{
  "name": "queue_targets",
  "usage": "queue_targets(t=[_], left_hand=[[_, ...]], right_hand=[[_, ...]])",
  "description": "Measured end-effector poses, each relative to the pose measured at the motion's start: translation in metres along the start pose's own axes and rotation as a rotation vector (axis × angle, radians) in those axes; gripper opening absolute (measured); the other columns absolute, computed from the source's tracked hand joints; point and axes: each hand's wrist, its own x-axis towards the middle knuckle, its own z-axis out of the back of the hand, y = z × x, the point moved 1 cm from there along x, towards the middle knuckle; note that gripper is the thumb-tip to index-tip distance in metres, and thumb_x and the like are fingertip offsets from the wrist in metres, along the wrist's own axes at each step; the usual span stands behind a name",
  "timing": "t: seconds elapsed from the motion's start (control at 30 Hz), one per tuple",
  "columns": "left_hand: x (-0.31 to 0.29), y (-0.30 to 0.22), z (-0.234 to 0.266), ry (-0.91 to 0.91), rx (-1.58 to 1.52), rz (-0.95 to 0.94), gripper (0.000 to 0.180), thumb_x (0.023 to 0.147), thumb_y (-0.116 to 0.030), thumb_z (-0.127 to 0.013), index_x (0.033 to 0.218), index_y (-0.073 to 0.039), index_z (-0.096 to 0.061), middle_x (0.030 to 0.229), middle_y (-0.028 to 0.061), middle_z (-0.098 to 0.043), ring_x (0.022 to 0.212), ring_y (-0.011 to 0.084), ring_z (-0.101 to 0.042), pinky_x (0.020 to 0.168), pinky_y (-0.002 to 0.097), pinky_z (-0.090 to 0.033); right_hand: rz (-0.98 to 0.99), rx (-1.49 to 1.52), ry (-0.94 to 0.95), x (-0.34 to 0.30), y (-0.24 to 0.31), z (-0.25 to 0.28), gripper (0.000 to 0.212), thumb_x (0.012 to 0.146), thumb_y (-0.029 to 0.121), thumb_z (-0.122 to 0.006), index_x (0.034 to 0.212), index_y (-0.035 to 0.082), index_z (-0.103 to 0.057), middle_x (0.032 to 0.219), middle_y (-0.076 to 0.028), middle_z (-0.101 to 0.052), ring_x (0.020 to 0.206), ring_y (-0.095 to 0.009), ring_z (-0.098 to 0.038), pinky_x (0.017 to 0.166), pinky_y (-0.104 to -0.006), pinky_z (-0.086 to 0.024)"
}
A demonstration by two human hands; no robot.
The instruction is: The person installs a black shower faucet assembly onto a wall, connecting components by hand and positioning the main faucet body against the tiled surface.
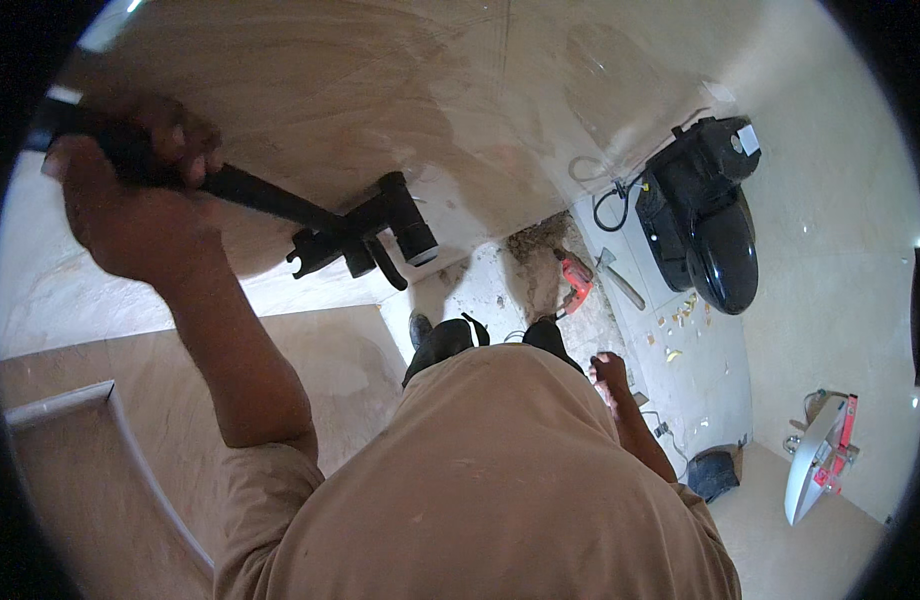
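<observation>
My left hand (145, 220) is raised at the far left, its fingers wrapped round a thick black part of a shower fixture (290, 205). From there a black tube slants down to a mixer body (330, 245) with a cylinder and a curved spout or lever, next to the tiled wall. Low on the right, beside my leg, my right hand (610, 372) has its fingers curled in. Something pale shows beneath them, too small to tell.
On the floor lie a red power drill (577, 283), a hammer-like tool (621, 279) and scattered yellowish scraps (688, 308). A black toilet (715, 225) stands at right. Farther right are a white washbasin (810, 470) with red strips and a black bucket (715, 474). A framed recess (120, 410) is at lower left.
</observation>
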Motion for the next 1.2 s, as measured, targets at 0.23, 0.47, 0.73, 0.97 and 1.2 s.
queue_targets(t=[0.23, 0.47, 0.73, 0.97, 1.2], left_hand=[[0.003, 0.005, 0.007, 0.085, -0.334, 0.013, 0.042, 0.104, -0.048, -0.053, 0.099, -0.007, -0.057, 0.066, 0.0122, -0.059, 0.047, 0.0203, -0.05, 0.042, 0.0329, -0.039], [-0.001, -0.002, 0.002, 0.071, -0.353, 0.073, 0.05, 0.099, -0.057, -0.06, 0.086, -0.008, -0.056, 0.059, 0.0066, -0.057, 0.043, 0.0159, -0.051, 0.039, 0.0288, -0.04], [-0.005, -0.004, 0.005, 0.095, -0.324, -0.003, 0.049, 0.101, -0.054, -0.058, 0.084, -0.009, -0.056, 0.055, 0.0026, -0.054, 0.044, 0.0111, -0.051, 0.04, 0.0263, -0.039], [-0.024, -0.004, -0.017, 0.201, -0.432, 0.13, 0.043, 0.105, -0.048, -0.053, 0.091, -0.007, -0.056, 0.063, 0.0065, -0.056, 0.048, 0.0184, -0.054, 0.044, 0.0318, -0.043], [-0.02, -0.002, -0.057, 0.435, -0.587, 0.13, 0.04, 0.108, -0.047, -0.048, 0.09, -0.012, -0.054, 0.067, -0.0031, -0.047, 0.053, 0.0078, -0.044, 0.049, 0.0266, -0.038]], right_hand=[[0.672, -0.291, 0.254, -0.04, 0.27, -0.052, 0.06, 0.091, 0.037, -0.075, 0.137, 0.002, -0.058, 0.112, -0.021, -0.072, 0.104, -0.031, -0.071, 0.09, -0.0418, -0.055], [0.971, -0.192, 0.527, -0.14, 0.437, -0.116, 0.082, 0.087, 0.035, -0.081, 0.151, 0.005, -0.041, 0.134, -0.02, -0.062, 0.121, -0.031, -0.063, 0.098, -0.0422, -0.053], [0.936, 0.011, 0.592, -0.144, 0.45, -0.139, 0.085, 0.086, 0.024, -0.082, 0.153, 0.001, -0.034, 0.124, -0.021, -0.067, 0.11, -0.03, -0.068, 0.097, -0.0416, -0.053], [1.023, -0.048, 0.453, -0.13, 0.425, -0.114, 0.077, 0.089, 0.02, -0.079, 0.151, 0.0, -0.038, 0.122, -0.023, -0.068, 0.11, -0.026, -0.068, 0.092, -0.0389, -0.055], [0.922, 0.13, 0.405, -0.098, 0.415, -0.084, 0.075, 0.089, 0.012, -0.078, 0.151, -0.004, -0.04, 0.117, -0.015, -0.068, 0.102, -0.02, -0.066, 0.092, -0.0348, -0.054]])
